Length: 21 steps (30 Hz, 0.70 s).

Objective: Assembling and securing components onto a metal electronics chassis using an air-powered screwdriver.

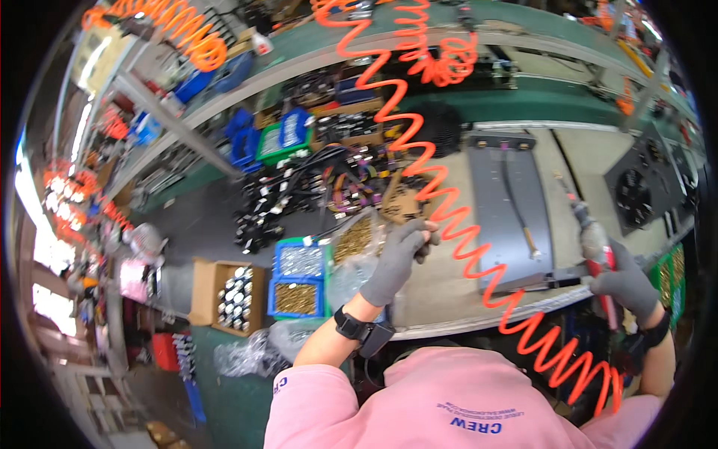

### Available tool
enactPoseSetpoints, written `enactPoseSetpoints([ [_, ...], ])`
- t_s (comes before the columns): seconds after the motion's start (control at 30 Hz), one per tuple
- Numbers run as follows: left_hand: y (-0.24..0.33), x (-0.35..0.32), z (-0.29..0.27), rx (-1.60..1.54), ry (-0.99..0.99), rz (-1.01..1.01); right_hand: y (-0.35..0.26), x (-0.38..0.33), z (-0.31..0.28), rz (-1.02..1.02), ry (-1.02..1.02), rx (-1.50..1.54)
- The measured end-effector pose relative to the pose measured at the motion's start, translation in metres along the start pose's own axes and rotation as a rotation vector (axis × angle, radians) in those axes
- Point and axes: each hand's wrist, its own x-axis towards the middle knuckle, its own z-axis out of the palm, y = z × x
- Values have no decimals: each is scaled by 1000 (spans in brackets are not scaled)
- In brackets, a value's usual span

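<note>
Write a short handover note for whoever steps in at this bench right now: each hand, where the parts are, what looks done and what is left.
Left hand, in a grey knit glove, is raised over the clear plastic bag of brass-coloured screws, fingers pinched; whether it holds a screw is too small to tell.
Right hand, also in a grey glove, grips the red-handled pneumatic screwdriver on the orange coiled air hose.
The flat grey metal panel lies on the bench between the hands, its black cable on top.
Done: cannot be judged; no driven screws are visible.
Left: the tool tip is off the panel, so fastening appears still open.
</note>
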Motion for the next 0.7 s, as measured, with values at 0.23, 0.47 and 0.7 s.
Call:
enactPoseSetpoints([
  [0.23, -32, -69, -193, 1331, 775, 30, 13, -4, -3, 95, 141, 31],
  [0.47, -51, -83, -260, 1623, 753, 2, 5, 1, 6, 136, 165, 71],
  [0.7, -75, -63, -269, 1812, 641, -39, 7, -1, 2, 111, 87, 152],
])
